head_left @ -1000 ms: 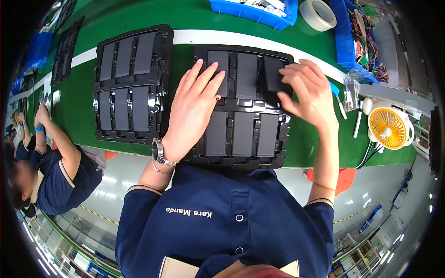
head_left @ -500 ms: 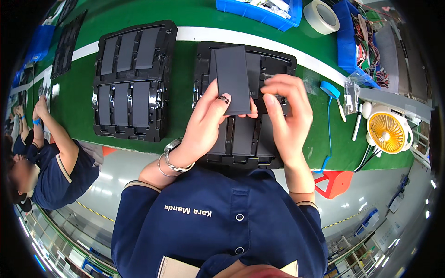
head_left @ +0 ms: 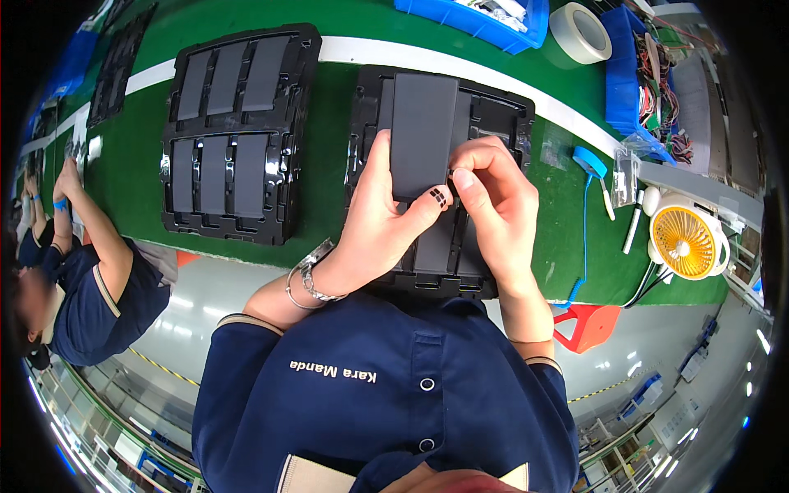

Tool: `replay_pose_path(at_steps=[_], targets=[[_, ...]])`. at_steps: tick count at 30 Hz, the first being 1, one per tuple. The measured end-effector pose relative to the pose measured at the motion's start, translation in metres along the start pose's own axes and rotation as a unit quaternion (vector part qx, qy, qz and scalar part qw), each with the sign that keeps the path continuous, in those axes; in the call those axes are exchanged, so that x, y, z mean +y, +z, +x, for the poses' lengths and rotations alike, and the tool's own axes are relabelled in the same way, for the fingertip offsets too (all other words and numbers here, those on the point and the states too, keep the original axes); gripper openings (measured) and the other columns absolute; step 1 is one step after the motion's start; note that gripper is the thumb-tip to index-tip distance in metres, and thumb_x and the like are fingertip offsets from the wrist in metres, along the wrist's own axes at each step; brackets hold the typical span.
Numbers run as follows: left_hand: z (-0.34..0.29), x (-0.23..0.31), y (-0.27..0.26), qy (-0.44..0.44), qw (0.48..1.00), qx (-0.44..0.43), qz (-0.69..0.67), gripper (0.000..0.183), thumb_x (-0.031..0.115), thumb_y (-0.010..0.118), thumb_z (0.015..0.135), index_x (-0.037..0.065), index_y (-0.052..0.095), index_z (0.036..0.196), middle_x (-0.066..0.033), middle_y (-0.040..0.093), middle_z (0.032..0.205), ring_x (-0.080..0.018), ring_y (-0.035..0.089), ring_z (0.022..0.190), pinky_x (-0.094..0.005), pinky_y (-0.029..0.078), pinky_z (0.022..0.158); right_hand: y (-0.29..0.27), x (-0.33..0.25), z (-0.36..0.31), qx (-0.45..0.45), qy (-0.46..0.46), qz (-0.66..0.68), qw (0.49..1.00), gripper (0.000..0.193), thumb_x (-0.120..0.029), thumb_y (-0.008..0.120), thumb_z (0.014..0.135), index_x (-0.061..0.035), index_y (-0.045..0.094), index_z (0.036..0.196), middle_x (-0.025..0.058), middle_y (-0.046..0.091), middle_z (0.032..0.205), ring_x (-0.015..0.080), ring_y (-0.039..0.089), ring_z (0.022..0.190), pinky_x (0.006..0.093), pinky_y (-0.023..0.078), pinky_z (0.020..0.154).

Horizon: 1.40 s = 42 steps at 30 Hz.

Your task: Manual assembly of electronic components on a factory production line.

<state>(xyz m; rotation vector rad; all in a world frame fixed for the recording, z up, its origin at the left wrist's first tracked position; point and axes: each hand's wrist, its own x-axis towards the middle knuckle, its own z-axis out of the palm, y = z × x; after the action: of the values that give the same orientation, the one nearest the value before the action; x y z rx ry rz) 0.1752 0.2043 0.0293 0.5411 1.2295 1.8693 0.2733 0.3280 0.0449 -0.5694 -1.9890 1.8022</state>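
My left hand (head_left: 382, 201) grips a dark grey, flat rectangular block (head_left: 423, 131) by its lower end, thumb across the near edge. The block is held over a black moulded plastic tray (head_left: 429, 284) on the bench. At the block's right edge, near its lower corner, the thumb and forefinger of my right hand (head_left: 500, 205) are pinched together. What lies between those fingertips is too small to make out. More grey blocks sit in the tray slots below, partly covered by my hands.
Left of me, a second black tray (head_left: 306, 107) holds several grey blocks. Blue bins (head_left: 625, 90), a tape roll (head_left: 581, 33), a blue-corded tool (head_left: 588, 161) and a yellow fan (head_left: 682, 241) are to the right and behind. A co-worker (head_left: 90, 287) is at far left.
My right hand has moved left, and its fingers have closed at the block's edge. The block has turned a little more upright; my left thumb has shifted right along its near end.
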Motion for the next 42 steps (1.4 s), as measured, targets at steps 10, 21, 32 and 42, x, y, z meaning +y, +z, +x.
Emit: replay_pose_path(at_steps=[10, 21, 32, 42], targets=[[-0.005, 0.005, -0.001, 0.046, 0.978, 0.022, 0.2, 0.05, 0.002, 0.065, 0.085, -0.002, 0.037, 0.126, -0.0124, 0.057, 0.112, -0.0178, 0.058, 0.103, -0.0323, 0.047, 0.091, 0.0, -0.002, -0.001, -0.022, 0.016, 0.042, 0.999, 0.009, -0.007, 0.063, 0.094, 0.0015, 0.059, 0.094, 0.0054, 0.057, 0.094, 0.0129, 0.058, 0.084, 0.0266, 0.046, 0.076], [-0.008, 0.001, 0.0, 0.038, 0.987, 0.022, 0.154, 0.049, 0.002, 0.064, 0.085, -0.002, 0.037, 0.125, -0.0126, 0.058, 0.109, -0.0182, 0.058, 0.101, -0.0336, 0.047, 0.09, 0.0, -0.002, -0.003, -0.044, 0.035, 0.107, 0.993, 0.01, -0.007, 0.062, 0.096, 0.0018, 0.06, 0.091, 0.0037, 0.056, 0.09, 0.0096, 0.057, 0.082, 0.0246, 0.046, 0.076], [-0.008, 0.012, 0.0, -0.029, 0.999, -0.009, 0.04, 0.039, 0.008, 0.057, 0.093, -0.001, 0.039, 0.127, -0.0076, 0.058, 0.091, -0.0146, 0.059, 0.079, -0.0283, 0.048, 0.071, -0.009, 0.004, 0.004, -0.074, 0.029, 0.125, 0.989, 0.018, -0.012, 0.064, 0.093, 0.0017, 0.059, 0.105, 0.0071, 0.06, 0.101, 0.0145, 0.058, 0.097, 0.0288, 0.046, 0.09], [-0.004, 0.012, -0.009, -0.399, 0.759, -0.222, -0.465, 0.048, 0.037, 0.023, 0.106, 0.003, 0.054, 0.117, 0.0075, 0.032, 0.057, -0.0047, 0.031, 0.046, -0.0205, 0.026, 0.045, -0.018, 0.001, 0.014, 0.044, -0.018, -0.039, 0.998, 0.024, -0.014, 0.064, 0.089, -0.0002, 0.052, 0.073, 0.0076, 0.059, 0.097, 0.0111, 0.049, 0.084, 0.0248, 0.039, 0.074]])
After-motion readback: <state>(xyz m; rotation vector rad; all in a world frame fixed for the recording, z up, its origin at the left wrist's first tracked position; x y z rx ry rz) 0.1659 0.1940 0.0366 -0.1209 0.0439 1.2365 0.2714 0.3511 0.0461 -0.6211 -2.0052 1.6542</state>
